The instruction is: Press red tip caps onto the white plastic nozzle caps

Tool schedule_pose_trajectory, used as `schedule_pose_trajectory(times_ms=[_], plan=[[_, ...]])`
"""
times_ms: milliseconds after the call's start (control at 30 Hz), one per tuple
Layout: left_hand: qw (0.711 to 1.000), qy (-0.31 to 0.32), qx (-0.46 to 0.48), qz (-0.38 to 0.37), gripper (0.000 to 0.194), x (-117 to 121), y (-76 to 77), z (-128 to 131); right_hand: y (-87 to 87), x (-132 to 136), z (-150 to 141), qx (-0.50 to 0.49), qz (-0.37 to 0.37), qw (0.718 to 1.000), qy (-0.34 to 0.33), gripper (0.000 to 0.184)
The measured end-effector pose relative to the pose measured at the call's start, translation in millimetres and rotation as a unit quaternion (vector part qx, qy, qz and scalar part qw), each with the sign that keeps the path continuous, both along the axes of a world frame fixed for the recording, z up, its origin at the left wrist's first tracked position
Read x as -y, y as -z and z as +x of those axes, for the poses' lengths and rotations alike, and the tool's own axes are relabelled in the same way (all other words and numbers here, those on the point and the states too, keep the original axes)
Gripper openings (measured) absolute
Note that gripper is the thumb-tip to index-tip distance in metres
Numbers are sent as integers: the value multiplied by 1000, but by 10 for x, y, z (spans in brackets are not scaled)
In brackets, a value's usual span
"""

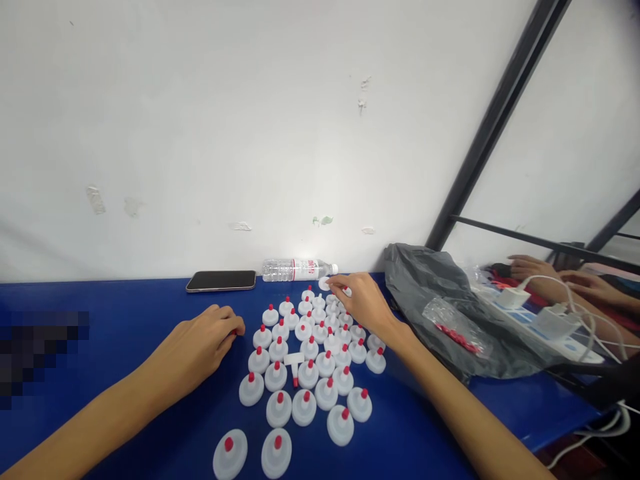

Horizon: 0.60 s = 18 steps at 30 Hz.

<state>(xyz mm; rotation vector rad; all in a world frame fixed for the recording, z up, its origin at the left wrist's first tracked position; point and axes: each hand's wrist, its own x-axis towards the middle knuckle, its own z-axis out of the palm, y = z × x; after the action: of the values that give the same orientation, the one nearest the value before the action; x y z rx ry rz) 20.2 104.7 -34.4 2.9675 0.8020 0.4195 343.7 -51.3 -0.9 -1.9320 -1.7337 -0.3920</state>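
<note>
Many round white nozzle caps with small red tips, such as the white nozzle cap (pixel 279 409), cover the middle of the blue table. One T-shaped cap (pixel 295 363) lies on its side among them. At the back of the group, the pinched fingertips of my right hand (pixel 361 301) are on a white cap (pixel 324 284), its top partly hidden by them. My left hand (pixel 205 343) rests on the table left of the caps, fingers curled in and thumb close to them. Whatever may be between those fingers is hidden.
A clear plastic bottle (pixel 295 269) lies against the wall, beside a dark phone (pixel 221 281). To the right are a grey plastic bag (pixel 415 287), a clear bag of red tips (pixel 457 333) and a power strip (pixel 570 343) with cables. Another person's hands (pixel 540 273) show beyond the metal frame.
</note>
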Motion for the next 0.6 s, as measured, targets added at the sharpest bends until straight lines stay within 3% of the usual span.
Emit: schedule_pose_trajectory(times_ms=[600], plan=[[1000,-3,-10,-3,46,37,-29,3,82,-42,42,67,-66,996,2,27]])
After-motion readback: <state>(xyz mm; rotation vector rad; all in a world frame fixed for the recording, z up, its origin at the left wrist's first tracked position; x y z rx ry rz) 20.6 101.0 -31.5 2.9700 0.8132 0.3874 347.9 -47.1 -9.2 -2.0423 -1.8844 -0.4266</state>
